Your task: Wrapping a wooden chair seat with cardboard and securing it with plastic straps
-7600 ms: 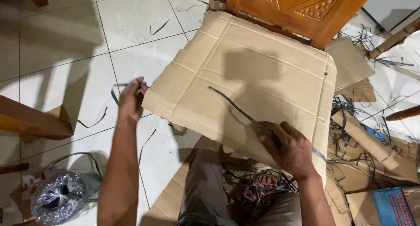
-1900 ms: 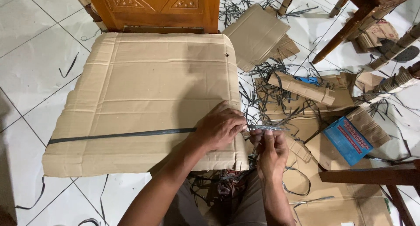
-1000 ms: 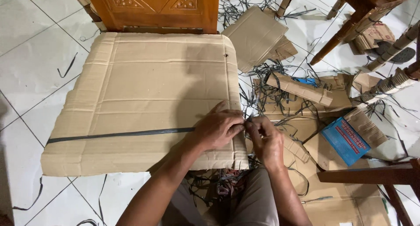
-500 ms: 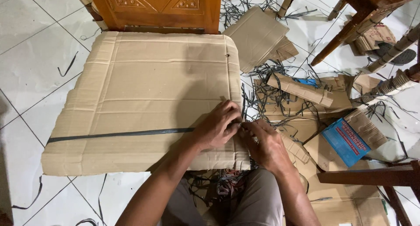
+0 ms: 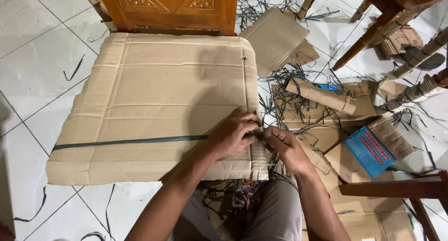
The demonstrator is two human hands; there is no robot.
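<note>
A large sheet of brown cardboard (image 5: 158,92) covers a chair seat in front of me. A dark plastic strap (image 5: 126,141) runs across its near part from the left edge to my hands. My left hand (image 5: 233,134) presses on the cardboard near its right edge, fingers closed over the strap's end. My right hand (image 5: 284,145) sits just off that edge, fingers pinched on the strap where it meets the left hand. The strap's joint is hidden between my fingers.
An orange carved wooden chair back (image 5: 172,8) stands behind the cardboard. Cardboard scraps (image 5: 280,36) and several cut dark strap pieces (image 5: 298,110) litter the white tiled floor at the right, with a blue box (image 5: 371,150) and wooden furniture legs (image 5: 368,31).
Earlier the strap lay loose across the cardboard; now it is stretched flat. In the last second my right hand moved in against the left at the cardboard's right edge.
</note>
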